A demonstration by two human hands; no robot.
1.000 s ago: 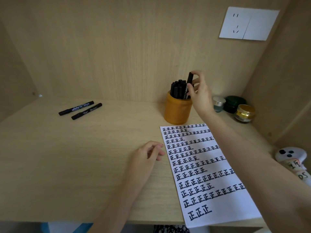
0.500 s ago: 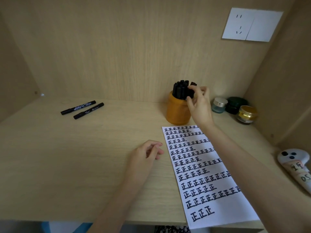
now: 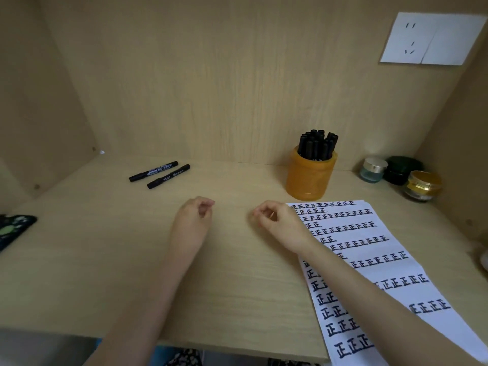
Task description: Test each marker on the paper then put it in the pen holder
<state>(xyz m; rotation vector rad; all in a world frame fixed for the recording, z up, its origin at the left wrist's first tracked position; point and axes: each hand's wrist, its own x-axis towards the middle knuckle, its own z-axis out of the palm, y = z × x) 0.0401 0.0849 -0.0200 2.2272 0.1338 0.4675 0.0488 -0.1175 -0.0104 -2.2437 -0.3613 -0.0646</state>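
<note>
left hand (image 3: 194,220) and right hand (image 3: 281,224) low over the desk (image 3: 105,260), fingers loosely curled on nothing, far marker (image 3: 153,171) and near marker (image 3: 168,176) lying back left, orange pen holder (image 3: 310,179) crammed with capped markers (image 3: 317,145), just behind the paper (image 3: 375,249)

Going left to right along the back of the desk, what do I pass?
Two black markers → orange pen holder → silver-lidded jar → dark green jar → gold-lidded jar.
</note>
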